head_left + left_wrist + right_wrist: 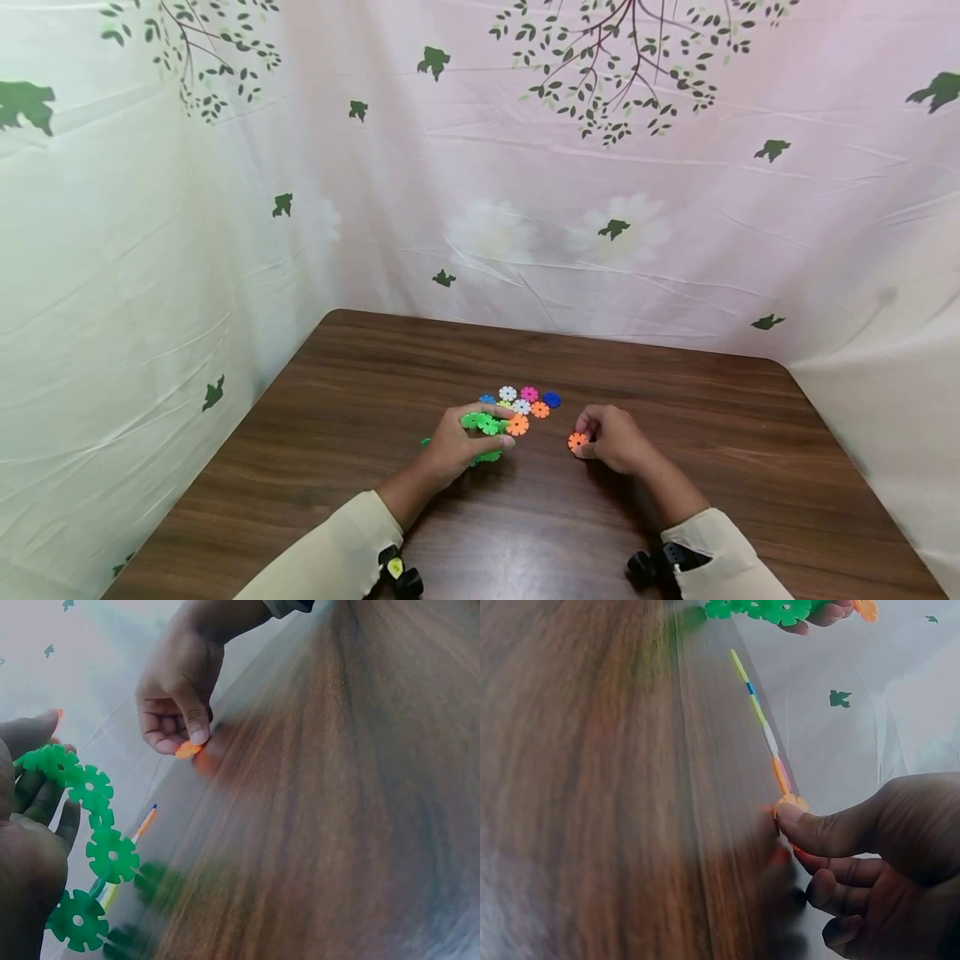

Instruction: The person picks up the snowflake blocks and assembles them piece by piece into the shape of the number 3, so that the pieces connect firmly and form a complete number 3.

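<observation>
My left hand (448, 448) grips a chain of linked green notched discs (112, 856), like plastic snowflake pieces. The chain curves round between the thumb and fingers, and part of it hangs below the palm in the left wrist view. An orange notched disc (517, 425) sits at the chain's end by the left fingertips. To the right, my right hand (618, 440) pinches a single orange disc (577, 442) between thumb and fingers, just above the table. The two hands are apart. Left fingers partly hide the chain.
Behind the left hand several loose discs lie flat on the brown wooden table (712, 433), among them a white one (507, 392), a pink one (529, 394), a dark blue one (551, 400) and another orange one (540, 410). A leaf-patterned cloth (525, 208) hangs round the table.
</observation>
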Available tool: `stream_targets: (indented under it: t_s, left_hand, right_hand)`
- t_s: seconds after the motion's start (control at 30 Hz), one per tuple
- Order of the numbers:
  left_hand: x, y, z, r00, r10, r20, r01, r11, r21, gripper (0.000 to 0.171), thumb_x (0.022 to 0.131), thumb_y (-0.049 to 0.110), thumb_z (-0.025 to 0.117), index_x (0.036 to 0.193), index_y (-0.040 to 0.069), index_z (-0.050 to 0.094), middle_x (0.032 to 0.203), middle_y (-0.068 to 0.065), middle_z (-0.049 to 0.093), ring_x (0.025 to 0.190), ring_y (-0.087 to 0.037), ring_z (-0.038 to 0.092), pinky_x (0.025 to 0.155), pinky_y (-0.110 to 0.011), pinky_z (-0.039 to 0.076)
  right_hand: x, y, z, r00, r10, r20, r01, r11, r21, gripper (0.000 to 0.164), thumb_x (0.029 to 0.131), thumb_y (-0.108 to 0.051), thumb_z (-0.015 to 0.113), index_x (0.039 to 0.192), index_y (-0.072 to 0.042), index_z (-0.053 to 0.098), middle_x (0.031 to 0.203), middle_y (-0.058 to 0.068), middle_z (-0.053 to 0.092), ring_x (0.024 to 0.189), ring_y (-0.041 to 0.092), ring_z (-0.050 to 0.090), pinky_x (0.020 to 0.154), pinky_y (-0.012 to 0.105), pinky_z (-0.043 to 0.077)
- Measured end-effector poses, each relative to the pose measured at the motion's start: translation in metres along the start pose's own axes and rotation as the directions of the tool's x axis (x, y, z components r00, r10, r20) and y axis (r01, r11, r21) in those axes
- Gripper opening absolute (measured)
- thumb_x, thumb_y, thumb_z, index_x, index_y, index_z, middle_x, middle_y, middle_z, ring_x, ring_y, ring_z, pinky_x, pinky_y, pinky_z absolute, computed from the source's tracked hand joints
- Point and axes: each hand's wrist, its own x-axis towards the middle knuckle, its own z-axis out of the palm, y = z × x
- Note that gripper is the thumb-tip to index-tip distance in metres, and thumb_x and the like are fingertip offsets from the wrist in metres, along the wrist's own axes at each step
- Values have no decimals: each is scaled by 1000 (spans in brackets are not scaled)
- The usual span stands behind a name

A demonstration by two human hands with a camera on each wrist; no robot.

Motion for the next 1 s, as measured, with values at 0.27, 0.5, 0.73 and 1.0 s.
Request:
stream_targets:
  t_s: [0.27, 0.5, 0.73, 1.0]
  left_hand:
    - [1, 0, 5, 999, -35, -17, 35, 999, -5, 32, 96, 13, 85, 124, 0, 77, 114, -8, 78, 89, -4, 73, 77, -22, 63]
    - [0, -2, 5, 999, -26, -41, 26, 1000, 4, 33, 95, 8, 86, 125, 0, 77, 119, -18, 77, 86, -3, 70, 74, -20, 61]
    - [1, -2, 4, 999, -19, -38, 19, 1000, -7, 34, 95, 11, 86, 126, 2, 77, 123, -8, 77, 87, -2, 70, 75, -21, 61]
    - [-1, -4, 4, 1000, -15, -11, 15, 999, -35, 38, 97, 12, 84, 132, 1, 74, 129, -11, 76, 89, -2, 72, 76, -20, 61]
  right_hand:
    - [-3, 3, -3, 999, -26, 19, 24, 997, 78, 18, 88, -2, 89, 92, -4, 72, 87, 5, 65, 82, 18, 57, 68, 26, 47]
    - [-1, 9, 6, 999, -41, -29, 44, 991, 123, 12, 95, -10, 86, 88, -6, 77, 84, 2, 69, 79, 15, 57, 68, 24, 46]
    - [0, 9, 17, 993, -46, -109, 62, 987, 146, 10, 99, -15, 83, 90, -10, 80, 89, 1, 75, 83, 12, 58, 75, 24, 47]
    - [-3, -2, 24, 992, -56, -115, 86, 957, 278, 11, 101, -17, 80, 95, -7, 81, 83, 7, 71, 69, 12, 57, 58, 27, 51]
